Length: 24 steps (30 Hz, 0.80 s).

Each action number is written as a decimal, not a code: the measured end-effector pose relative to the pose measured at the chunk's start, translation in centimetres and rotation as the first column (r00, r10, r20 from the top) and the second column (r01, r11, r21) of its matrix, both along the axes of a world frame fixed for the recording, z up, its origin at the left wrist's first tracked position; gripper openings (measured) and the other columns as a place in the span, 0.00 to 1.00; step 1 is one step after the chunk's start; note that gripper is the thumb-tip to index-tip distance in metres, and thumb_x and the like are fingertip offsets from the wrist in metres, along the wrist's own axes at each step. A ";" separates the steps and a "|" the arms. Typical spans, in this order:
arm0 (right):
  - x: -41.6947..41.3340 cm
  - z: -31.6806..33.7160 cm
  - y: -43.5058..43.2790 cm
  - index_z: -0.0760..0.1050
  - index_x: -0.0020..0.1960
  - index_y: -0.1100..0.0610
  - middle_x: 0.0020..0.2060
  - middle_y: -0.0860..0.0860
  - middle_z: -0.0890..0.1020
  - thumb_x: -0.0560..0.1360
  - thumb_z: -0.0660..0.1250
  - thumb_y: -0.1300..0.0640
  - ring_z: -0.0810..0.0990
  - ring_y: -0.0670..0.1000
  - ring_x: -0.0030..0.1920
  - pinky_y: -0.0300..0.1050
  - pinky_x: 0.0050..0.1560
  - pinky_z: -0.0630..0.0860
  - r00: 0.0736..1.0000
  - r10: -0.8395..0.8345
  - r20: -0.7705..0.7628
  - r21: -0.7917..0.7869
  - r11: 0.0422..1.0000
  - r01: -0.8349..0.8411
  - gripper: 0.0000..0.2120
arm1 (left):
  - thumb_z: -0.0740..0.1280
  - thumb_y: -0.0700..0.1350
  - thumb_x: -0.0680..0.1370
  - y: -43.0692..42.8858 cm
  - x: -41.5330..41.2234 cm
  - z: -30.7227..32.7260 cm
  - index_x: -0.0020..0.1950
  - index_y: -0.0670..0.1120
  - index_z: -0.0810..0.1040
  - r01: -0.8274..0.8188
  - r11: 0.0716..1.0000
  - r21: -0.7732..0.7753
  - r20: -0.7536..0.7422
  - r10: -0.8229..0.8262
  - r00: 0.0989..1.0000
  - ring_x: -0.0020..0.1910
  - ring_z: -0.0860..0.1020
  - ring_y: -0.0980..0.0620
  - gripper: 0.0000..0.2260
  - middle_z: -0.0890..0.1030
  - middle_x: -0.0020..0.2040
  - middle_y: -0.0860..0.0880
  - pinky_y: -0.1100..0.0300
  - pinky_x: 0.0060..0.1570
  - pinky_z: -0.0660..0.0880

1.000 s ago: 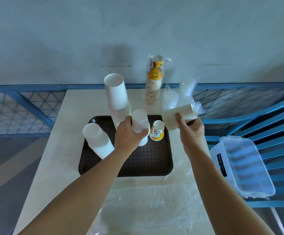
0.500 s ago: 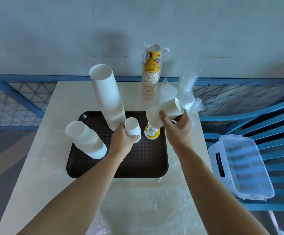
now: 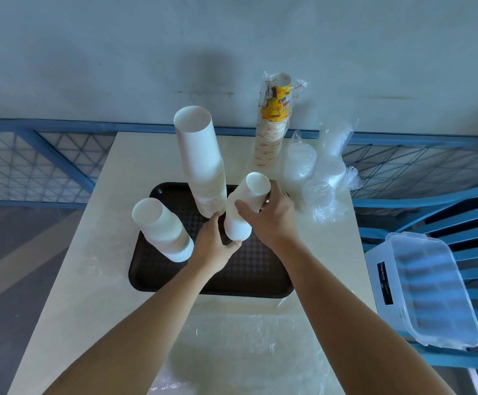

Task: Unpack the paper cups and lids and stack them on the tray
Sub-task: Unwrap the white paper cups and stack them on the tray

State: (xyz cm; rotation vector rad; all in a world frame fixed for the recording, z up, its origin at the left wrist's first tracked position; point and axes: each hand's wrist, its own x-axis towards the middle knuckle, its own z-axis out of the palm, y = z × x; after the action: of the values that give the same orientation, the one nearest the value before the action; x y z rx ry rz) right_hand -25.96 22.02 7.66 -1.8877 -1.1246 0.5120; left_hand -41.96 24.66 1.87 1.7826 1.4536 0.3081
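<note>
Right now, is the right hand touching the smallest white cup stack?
Touching. The head view shows the right hand wrapped around the smallest white cup stack.

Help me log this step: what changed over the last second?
The right hand swung its white cups left from the right edge of the tray and onto the small stack that the left hand grips; both keep hold. The tall stack, short stack, wrapped printed cups and bagged lids stayed put.
</note>
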 end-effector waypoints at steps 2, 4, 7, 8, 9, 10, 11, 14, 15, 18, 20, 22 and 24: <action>-0.6 -0.5 0.1 0.75 0.61 0.60 0.49 0.49 0.78 0.67 0.82 0.48 0.75 0.50 0.47 0.36 0.47 0.72 0.997 0.037 0.066 -0.011 0.999 -0.036 0.29 | 0.77 0.52 0.76 -0.7 -0.4 0.3 0.84 0.49 0.60 -0.012 0.999 -0.047 -0.014 0.011 1.000 0.77 0.70 0.48 0.42 0.69 0.79 0.47 0.48 0.75 0.70; -1.2 -1.3 0.1 0.74 0.63 0.62 0.54 0.52 0.79 0.68 0.82 0.49 0.73 0.49 0.49 0.44 0.49 0.73 0.993 0.074 0.091 -0.034 0.997 -0.071 0.31 | 0.77 0.52 0.77 -1.6 -0.9 0.7 0.84 0.48 0.59 -0.028 0.995 -0.099 -0.010 0.027 1.000 0.77 0.70 0.48 0.42 0.68 0.80 0.47 0.48 0.75 0.70; -2.1 -2.5 -0.2 0.72 0.65 0.62 0.57 0.54 0.78 0.70 0.81 0.51 0.75 0.52 0.51 0.47 0.49 0.75 0.991 0.105 0.087 -0.081 0.992 -0.098 0.31 | 0.77 0.50 0.77 -2.8 -1.9 1.6 0.79 0.48 0.68 -0.091 0.988 -0.126 0.056 0.099 0.994 0.67 0.78 0.52 0.34 0.76 0.73 0.49 0.57 0.66 0.76; -2.4 -2.8 -0.3 0.70 0.67 0.61 0.58 0.55 0.78 0.70 0.80 0.52 0.77 0.54 0.53 0.46 0.50 0.75 0.990 0.116 0.086 -0.095 0.990 -0.108 0.32 | 0.77 0.50 0.77 -3.1 -2.4 1.9 0.76 0.48 0.72 -0.107 0.989 -0.106 0.071 0.115 0.991 0.62 0.80 0.54 0.29 0.80 0.69 0.50 0.62 0.61 0.77; -2.7 -3.1 -0.3 0.68 0.70 0.60 0.60 0.55 0.78 0.71 0.79 0.52 0.78 0.55 0.55 0.46 0.51 0.75 0.988 0.128 0.086 -0.104 0.987 -0.119 0.34 | 0.77 0.49 0.77 -3.5 -2.7 2.1 0.72 0.49 0.75 -0.114 0.990 -0.084 0.080 0.121 0.989 0.58 0.81 0.56 0.25 0.82 0.65 0.51 0.67 0.55 0.77; -2.9 -3.4 -0.5 0.66 0.72 0.58 0.61 0.56 0.78 0.71 0.79 0.53 0.78 0.56 0.57 0.46 0.54 0.76 0.986 0.139 0.091 -0.116 0.985 -0.128 0.36 | 0.77 0.49 0.77 -3.8 -3.1 2.4 0.69 0.50 0.77 -0.116 0.991 -0.066 0.090 0.122 0.988 0.55 0.82 0.56 0.22 0.83 0.61 0.53 0.71 0.50 0.76; -3.2 -3.6 -0.6 0.64 0.74 0.57 0.61 0.57 0.78 0.72 0.79 0.53 0.78 0.56 0.58 0.49 0.56 0.77 0.984 0.149 0.102 -0.128 0.982 -0.136 0.37 | 0.77 0.49 0.76 -4.2 -3.4 2.6 0.66 0.50 0.78 -0.118 0.992 -0.055 0.098 0.123 0.988 0.53 0.83 0.57 0.20 0.83 0.59 0.54 0.73 0.47 0.75; -3.7 -4.3 -0.9 0.64 0.74 0.56 0.60 0.57 0.79 0.73 0.77 0.54 0.78 0.58 0.60 0.52 0.59 0.78 0.974 0.170 0.151 -0.182 0.973 -0.141 0.35 | 0.78 0.50 0.76 -4.8 -4.2 3.2 0.62 0.52 0.79 -0.129 0.991 -0.040 0.137 0.133 0.981 0.50 0.83 0.56 0.17 0.84 0.54 0.56 0.72 0.48 0.76; -3.8 -4.4 -1.0 0.64 0.74 0.56 0.61 0.57 0.79 0.74 0.77 0.55 0.78 0.58 0.60 0.52 0.59 0.78 0.970 0.175 0.171 -0.198 0.970 -0.140 0.34 | 0.78 0.50 0.76 -4.9 -4.5 3.4 0.61 0.52 0.79 -0.133 0.990 -0.036 0.145 0.137 0.980 0.50 0.84 0.56 0.16 0.84 0.53 0.57 0.69 0.49 0.78; -3.9 -4.2 -0.9 0.64 0.73 0.56 0.62 0.58 0.78 0.74 0.76 0.55 0.78 0.59 0.61 0.53 0.60 0.79 0.962 0.184 0.200 -0.239 0.962 -0.135 0.33 | 0.78 0.51 0.76 -5.2 -5.3 4.2 0.59 0.53 0.79 -0.142 0.989 -0.037 0.143 0.146 0.979 0.48 0.84 0.58 0.15 0.84 0.51 0.58 0.68 0.47 0.76; -3.9 -3.9 -0.9 0.62 0.74 0.56 0.63 0.58 0.77 0.75 0.76 0.55 0.78 0.59 0.63 0.54 0.61 0.78 0.961 0.191 0.198 -0.264 0.955 -0.136 0.34 | 0.78 0.52 0.75 -5.3 -6.0 4.7 0.58 0.55 0.79 -0.141 0.989 -0.044 0.137 0.146 0.980 0.48 0.84 0.59 0.15 0.84 0.51 0.59 0.67 0.47 0.76; -3.8 -3.6 -1.2 0.59 0.77 0.56 0.65 0.59 0.76 0.74 0.77 0.55 0.76 0.60 0.66 0.54 0.64 0.76 0.959 0.209 0.193 -0.289 0.946 -0.148 0.38 | 0.78 0.54 0.75 -5.4 -6.8 5.4 0.58 0.56 0.79 -0.112 0.991 -0.079 0.106 0.120 0.987 0.48 0.83 0.60 0.15 0.83 0.51 0.59 0.66 0.47 0.76; -3.8 -3.2 -1.7 0.55 0.81 0.55 0.70 0.59 0.72 0.73 0.78 0.53 0.72 0.60 0.69 0.56 0.68 0.73 0.957 0.223 0.183 -0.289 0.943 -0.165 0.45 | 0.79 0.56 0.74 -5.3 -8.1 5.9 0.58 0.56 0.80 -0.084 0.986 -0.143 0.071 0.095 0.993 0.47 0.83 0.61 0.16 0.83 0.52 0.60 0.66 0.45 0.76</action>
State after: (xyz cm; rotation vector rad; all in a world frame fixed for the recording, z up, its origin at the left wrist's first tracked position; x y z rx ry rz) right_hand -29.80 20.33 4.49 -2.1171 -1.4558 0.6105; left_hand -50.07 19.34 7.79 1.5801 1.4661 0.3111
